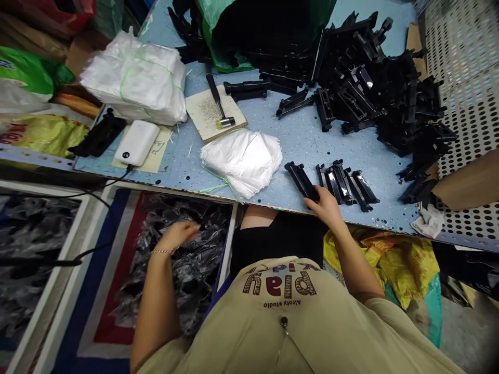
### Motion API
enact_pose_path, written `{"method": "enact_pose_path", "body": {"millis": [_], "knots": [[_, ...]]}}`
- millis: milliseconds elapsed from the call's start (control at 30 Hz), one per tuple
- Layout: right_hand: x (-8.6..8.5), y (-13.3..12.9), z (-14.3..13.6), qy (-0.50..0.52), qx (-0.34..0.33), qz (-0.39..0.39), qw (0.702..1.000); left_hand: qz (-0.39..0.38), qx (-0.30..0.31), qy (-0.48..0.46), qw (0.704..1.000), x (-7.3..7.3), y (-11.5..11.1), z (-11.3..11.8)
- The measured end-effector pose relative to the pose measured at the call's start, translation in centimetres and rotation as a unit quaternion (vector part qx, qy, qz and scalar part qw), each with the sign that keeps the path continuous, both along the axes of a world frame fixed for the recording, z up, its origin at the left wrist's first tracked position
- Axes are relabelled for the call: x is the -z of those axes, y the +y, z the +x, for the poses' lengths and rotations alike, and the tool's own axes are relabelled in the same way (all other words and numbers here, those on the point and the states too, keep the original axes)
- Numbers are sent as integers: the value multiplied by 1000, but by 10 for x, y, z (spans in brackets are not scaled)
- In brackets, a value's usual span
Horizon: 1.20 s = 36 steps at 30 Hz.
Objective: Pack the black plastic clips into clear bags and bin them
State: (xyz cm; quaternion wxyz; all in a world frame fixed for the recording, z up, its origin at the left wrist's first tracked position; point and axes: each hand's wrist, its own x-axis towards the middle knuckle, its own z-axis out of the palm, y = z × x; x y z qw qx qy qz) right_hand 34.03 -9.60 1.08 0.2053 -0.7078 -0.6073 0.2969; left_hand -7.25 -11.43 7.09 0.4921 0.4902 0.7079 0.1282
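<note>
My right hand (324,205) is at the table's front edge, its fingers closed on the near end of a black plastic part (299,179). Just right of it, several similar black parts (343,183) lie side by side. My left hand (180,234) is over an open box of parts in clear plastic bags (191,275), left of my lap. Motion smears its fingers, and nothing can be made out in them. A stack of thin white bags (245,161) lies on the table between the two hands, a little farther back.
A large heap of black parts (362,88) fills the back right, beside a green bag (212,31). A hammer (218,104) rests on a board (202,111). Farther left are a bundle of white bags (136,78) and a white power bank (136,143) with a cable.
</note>
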Motion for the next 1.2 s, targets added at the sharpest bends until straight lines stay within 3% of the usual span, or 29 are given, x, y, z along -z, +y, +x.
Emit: {"method": "enact_pose_path", "body": {"millis": [33,100,200,267,367,433,600,733,867,967,1100,1200], "knots": [[-1,4,-3,88,23,-11,996,20,2,-14,1000,4,12,10],[-4,14,-14,270,67,-28,960,120,21,-50,991,16,44,42],[-8,27,-33,426,101,-44,898,337,53,-37,939,37,102,103],[-13,35,-40,460,111,-47,880,352,73,20,933,48,135,130],[-21,47,-44,507,112,-52,853,299,92,18,950,57,161,131],[-27,57,-49,556,97,-72,823,268,83,-35,959,58,167,117],[-34,91,-80,688,59,-126,712,200,-26,-141,969,56,166,100],[-29,118,-110,742,82,-135,651,201,-8,-150,968,56,168,106],[-13,136,-130,735,157,-103,652,270,-18,-139,952,55,158,101],[-8,134,-132,716,189,-72,668,392,38,-31,919,53,143,89],[-20,100,-108,714,117,-112,681,448,117,68,884,54,135,79],[-27,62,-84,717,40,-250,649,462,128,32,877,57,139,77]]}}
